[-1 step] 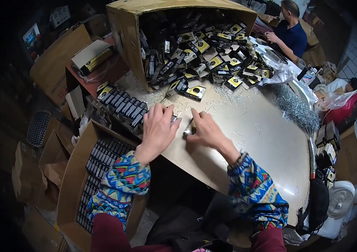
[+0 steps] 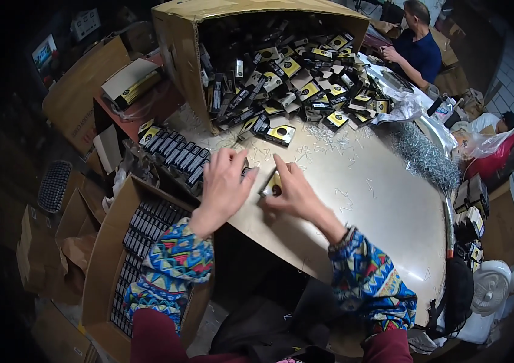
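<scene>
My right hand (image 2: 296,195) holds a small black-and-yellow cardboard box (image 2: 275,183) near the table's front edge, thumb on the near side and index finger stretched past it. Left of it, my left hand (image 2: 224,184) curves its fingers around another small dark box (image 2: 246,171), which is mostly hidden and shows only between thumb and fingers. Beside that hand, a row of small black boxes (image 2: 178,151) stands packed side by side at the table's left. Loose bent metal wire pieces (image 2: 261,154) lie just beyond my hands.
A large carton (image 2: 178,54) on its side spills black-and-yellow boxes onto the table (image 2: 384,224). A heap of metal wire pieces (image 2: 423,154) lies at right. Below left, an open carton (image 2: 102,272) holds rows of boxes. A co-worker (image 2: 420,51) sits at far right; a white fan (image 2: 492,287) stands near right.
My right hand has shifted slightly, and more of the box's yellow face shows in it. My left hand has moved a little left and nearer to me.
</scene>
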The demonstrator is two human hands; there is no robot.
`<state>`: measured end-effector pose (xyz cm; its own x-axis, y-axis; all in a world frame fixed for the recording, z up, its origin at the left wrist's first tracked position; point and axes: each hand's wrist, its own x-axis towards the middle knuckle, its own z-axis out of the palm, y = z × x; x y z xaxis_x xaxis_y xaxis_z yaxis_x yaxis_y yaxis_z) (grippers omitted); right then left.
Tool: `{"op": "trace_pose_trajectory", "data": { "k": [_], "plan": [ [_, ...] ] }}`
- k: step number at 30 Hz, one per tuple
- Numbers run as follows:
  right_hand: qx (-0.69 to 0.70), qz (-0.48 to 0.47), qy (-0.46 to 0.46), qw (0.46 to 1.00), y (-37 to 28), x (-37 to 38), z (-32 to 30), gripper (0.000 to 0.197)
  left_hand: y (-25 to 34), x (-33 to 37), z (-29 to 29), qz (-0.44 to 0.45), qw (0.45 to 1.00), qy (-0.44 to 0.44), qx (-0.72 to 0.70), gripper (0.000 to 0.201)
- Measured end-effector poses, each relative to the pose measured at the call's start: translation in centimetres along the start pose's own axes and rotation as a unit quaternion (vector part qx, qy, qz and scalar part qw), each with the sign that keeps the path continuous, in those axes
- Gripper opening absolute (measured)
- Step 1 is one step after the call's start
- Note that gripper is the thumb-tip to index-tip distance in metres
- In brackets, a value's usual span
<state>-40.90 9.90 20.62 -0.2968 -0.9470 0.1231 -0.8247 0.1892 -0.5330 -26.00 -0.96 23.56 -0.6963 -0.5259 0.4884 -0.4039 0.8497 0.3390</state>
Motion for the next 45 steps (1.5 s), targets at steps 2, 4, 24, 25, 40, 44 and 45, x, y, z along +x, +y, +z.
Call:
{"op": "trace_pose_trajectory", "data": {
  "k": [2,4,24,25,40,44,45],
  "plan": [
    [0.177,-0.057,0.106,0.977,0.4,-1.2,1.6,0.103,-0.3,1.5,-0.7,-0.001,0.996,0.004,-0.088,0.033],
    [0.263,-0.081,0.146,0.950,0.7,-1.2,3.0,0.087,-0.6,3.7,-0.1,0.068,0.993,-0.047,-0.087,0.031],
    [-0.112,-0.047,0.134,0.983,11.8,9.9,0.0,0.061,0.0,15.8,1.9,0.094,0.987,-0.072,-0.111,0.069],
    [-0.125,-0.049,0.113,0.985,10.9,10.4,0.4,0.063,0.7,15.4,0.9,0.097,0.987,-0.038,-0.120,0.071],
    [-0.168,-0.036,0.007,0.985,10.6,-10.0,-5.0,0.049,10.0,-6.8,0.6,0.029,0.945,-0.156,-0.287,0.079],
    [-0.153,-0.015,-0.002,0.988,9.5,-16.6,-5.8,0.046,10.6,-8.5,0.5,0.084,0.958,-0.249,-0.113,0.075],
    [-0.156,-0.013,0.002,0.988,9.8,-17.5,-6.4,0.046,10.5,-8.7,0.4,0.088,0.958,-0.248,-0.114,0.075]
  ]
}}
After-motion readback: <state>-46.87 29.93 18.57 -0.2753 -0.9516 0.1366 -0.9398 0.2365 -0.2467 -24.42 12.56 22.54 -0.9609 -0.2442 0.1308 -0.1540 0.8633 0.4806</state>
